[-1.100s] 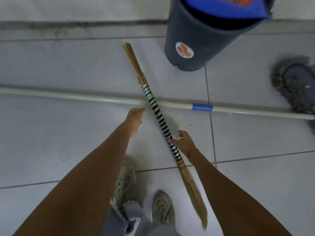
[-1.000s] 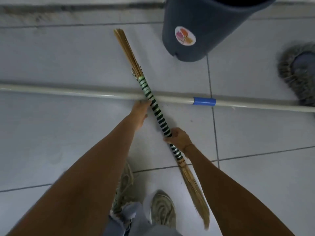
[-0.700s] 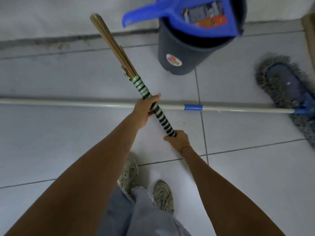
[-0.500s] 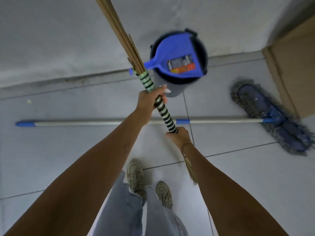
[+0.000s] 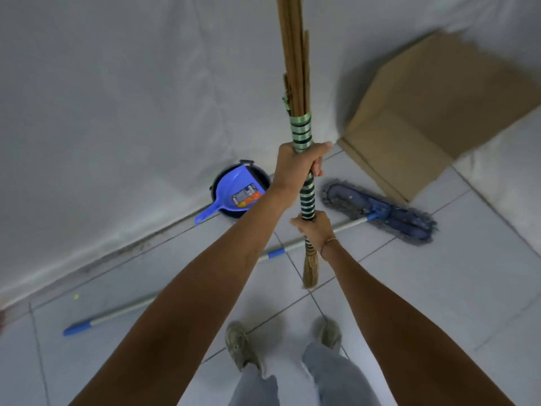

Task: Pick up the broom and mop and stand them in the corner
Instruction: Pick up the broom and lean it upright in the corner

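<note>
The stick broom (image 5: 295, 68) is a bundle of brown straws with a green-and-black striped wrap, held upright in front of me and clear of the floor. My left hand (image 5: 295, 165) grips the upper part of the wrap. My right hand (image 5: 314, 230) grips the lower part, just above the short straw tail. The mop (image 5: 377, 213) lies flat on the tiled floor behind the broom, its blue fringed head at the right. Its pale pole with blue bands runs down to the left, partly hidden by my arms.
A dark bucket (image 5: 218, 183) with a blue dustpan (image 5: 234, 191) in it stands against the white wall. A flat cardboard sheet (image 5: 424, 112) leans in the corner at the upper right. My shoes (image 5: 240, 344) stand on the tiles below.
Both hands closed on the broom lying across the mop pole and raised it from the floor to upright. My view rose and pulled back, showing the whole mop and the corner.
</note>
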A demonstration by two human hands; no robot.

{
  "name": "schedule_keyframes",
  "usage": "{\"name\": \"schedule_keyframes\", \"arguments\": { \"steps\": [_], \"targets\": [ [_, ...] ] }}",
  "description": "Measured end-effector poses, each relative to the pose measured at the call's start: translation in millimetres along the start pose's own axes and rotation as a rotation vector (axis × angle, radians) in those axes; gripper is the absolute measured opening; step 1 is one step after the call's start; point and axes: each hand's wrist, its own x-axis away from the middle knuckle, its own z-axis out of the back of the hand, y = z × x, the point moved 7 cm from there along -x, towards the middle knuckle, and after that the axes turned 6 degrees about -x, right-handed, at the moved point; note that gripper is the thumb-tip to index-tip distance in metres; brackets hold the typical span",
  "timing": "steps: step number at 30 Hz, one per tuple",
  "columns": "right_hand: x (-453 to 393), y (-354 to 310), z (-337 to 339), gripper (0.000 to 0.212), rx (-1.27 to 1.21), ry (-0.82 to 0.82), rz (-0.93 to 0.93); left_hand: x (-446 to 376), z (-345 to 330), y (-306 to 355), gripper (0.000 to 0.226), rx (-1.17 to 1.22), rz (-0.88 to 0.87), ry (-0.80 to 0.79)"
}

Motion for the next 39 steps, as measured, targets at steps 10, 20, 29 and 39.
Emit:
{"name": "schedule_keyframes", "arguments": {
  "steps": [10,20,29,39],
  "targets": [
    [-18,11,281,0.03,-0.115,0.165,0.052,-55,-296,0,0.05,-0.043,-0.08,-0.211],
    [-53,-9,524,0.026,-0.106,0.366,0.079,-122,-534,13,0.048,-0.074,-0.098,-0.39],
    [-144,-55,652,0.019,-0.094,0.387,0.164,-239,-645,47,0.045,-0.06,-0.172,-0.415],
    [-266,-120,760,0.025,-0.076,0.364,0.134,-382,-740,76,0.043,-0.069,-0.188,-0.408]
  ]
}}
